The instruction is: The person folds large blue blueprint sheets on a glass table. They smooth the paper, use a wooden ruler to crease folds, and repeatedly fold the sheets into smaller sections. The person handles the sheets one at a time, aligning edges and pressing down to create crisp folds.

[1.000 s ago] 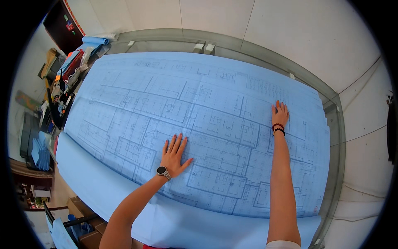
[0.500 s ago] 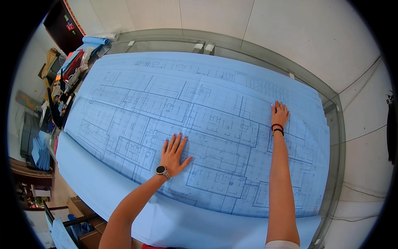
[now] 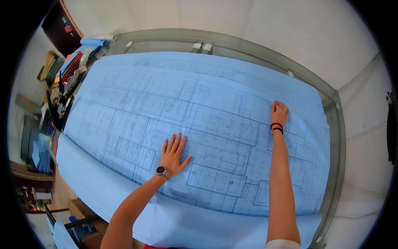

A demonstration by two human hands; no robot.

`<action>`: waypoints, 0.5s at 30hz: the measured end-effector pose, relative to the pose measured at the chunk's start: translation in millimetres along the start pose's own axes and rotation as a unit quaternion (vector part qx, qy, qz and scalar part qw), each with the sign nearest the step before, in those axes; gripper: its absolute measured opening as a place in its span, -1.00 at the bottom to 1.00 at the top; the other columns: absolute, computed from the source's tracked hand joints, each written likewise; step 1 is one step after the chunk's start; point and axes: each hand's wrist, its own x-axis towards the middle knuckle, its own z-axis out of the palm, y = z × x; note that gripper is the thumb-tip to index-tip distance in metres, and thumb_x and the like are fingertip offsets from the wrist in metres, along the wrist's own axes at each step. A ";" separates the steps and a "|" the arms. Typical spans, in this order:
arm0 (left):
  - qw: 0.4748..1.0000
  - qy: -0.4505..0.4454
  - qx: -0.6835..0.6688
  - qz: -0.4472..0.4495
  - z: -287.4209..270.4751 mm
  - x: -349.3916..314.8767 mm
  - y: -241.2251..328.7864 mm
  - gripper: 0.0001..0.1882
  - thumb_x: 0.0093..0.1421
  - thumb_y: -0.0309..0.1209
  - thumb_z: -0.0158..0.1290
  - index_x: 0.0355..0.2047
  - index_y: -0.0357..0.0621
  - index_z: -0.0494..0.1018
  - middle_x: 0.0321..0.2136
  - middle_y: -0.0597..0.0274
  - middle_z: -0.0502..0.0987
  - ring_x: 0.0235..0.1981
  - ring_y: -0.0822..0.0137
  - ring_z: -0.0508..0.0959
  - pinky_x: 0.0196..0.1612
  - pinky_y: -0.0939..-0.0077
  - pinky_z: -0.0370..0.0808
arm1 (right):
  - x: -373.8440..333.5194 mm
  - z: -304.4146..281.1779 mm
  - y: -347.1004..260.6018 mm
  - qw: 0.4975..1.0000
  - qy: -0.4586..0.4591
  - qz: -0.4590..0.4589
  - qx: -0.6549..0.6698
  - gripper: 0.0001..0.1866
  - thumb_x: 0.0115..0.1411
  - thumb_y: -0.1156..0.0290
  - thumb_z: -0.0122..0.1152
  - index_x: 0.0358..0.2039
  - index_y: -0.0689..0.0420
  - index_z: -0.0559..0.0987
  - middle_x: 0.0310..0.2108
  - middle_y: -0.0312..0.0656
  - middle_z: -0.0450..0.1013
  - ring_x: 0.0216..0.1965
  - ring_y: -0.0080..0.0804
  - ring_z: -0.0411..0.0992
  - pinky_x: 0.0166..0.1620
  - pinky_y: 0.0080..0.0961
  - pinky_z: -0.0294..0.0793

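Note:
A large blue building-plan sheet (image 3: 215,120) with dark line drawings lies spread over a glass-topped table. My left hand (image 3: 173,154), with a watch on its wrist, rests flat on the middle of the sheet, fingers spread and thumb out to the side. Farther up and to the right, my right hand (image 3: 280,113) touches the sheet close to an edge or fold line that crosses it. Its fingers are slightly bent, and I see nothing held in them. Along the near side, the paper bends down over the table's front as a plain blue flap (image 3: 199,222).
The glass table's rim (image 3: 339,141) shows beyond the paper at the back and right, next to a pale wall (image 3: 298,37). On the left are a blue roll (image 3: 94,42), folders and stacked folded blue sheets (image 3: 41,152). Cardboard boxes (image 3: 81,208) stand low at the left.
The fingers of my right hand have bent a little more in the same place. My left hand has stayed where it was, and the view has shifted very slightly.

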 end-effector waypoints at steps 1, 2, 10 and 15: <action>1.000 -0.006 0.002 -0.001 0.2 0.2 -0.1 -0.15 0.24 0.12 -0.06 0.40 -0.04 0.02 0.41 0.04 -0.02 0.43 0.01 -0.06 0.40 -0.08 -0.17 | -0.4 0.9 -4.2 1.000 0.007 -0.008 0.000 -0.58 0.33 0.03 0.03 -0.05 0.07 0.62 0.08 -0.22 0.49 0.21 -0.20 0.26 0.32 -0.02 0.06; 1.000 -0.002 -0.001 0.001 1.2 2.5 2.6 -0.16 0.24 0.11 -0.05 0.40 -0.05 0.02 0.41 0.04 -0.02 0.43 0.01 -0.06 0.40 -0.08 -0.18 | 1.1 0.0 -0.1 1.000 0.016 -0.013 -0.006 -0.60 0.32 0.05 0.05 -0.07 0.07 0.63 0.05 -0.22 0.50 0.20 -0.21 0.27 0.31 -0.02 0.09; 0.999 0.018 -0.003 0.027 8.8 3.9 7.4 -0.17 0.23 -0.03 0.01 0.40 -0.08 0.00 0.41 0.03 -0.02 0.44 0.01 -0.09 0.41 -0.05 -0.22 | 7.2 -2.9 4.3 0.995 0.054 -0.039 -0.069 -0.67 0.28 0.12 0.07 -0.17 0.10 0.59 -0.07 -0.24 0.51 0.08 -0.27 0.34 0.24 -0.07 0.17; 1.000 0.009 0.011 0.012 8.3 1.6 9.1 -0.17 0.22 -0.04 0.02 0.40 -0.07 0.01 0.41 0.05 0.01 0.44 0.03 -0.07 0.41 -0.05 -0.21 | 2.9 -12.8 -10.1 0.999 0.051 -0.013 -0.009 -0.66 0.28 0.15 0.12 -0.17 0.17 0.62 -0.06 -0.22 0.53 0.09 -0.27 0.34 0.30 -0.06 0.13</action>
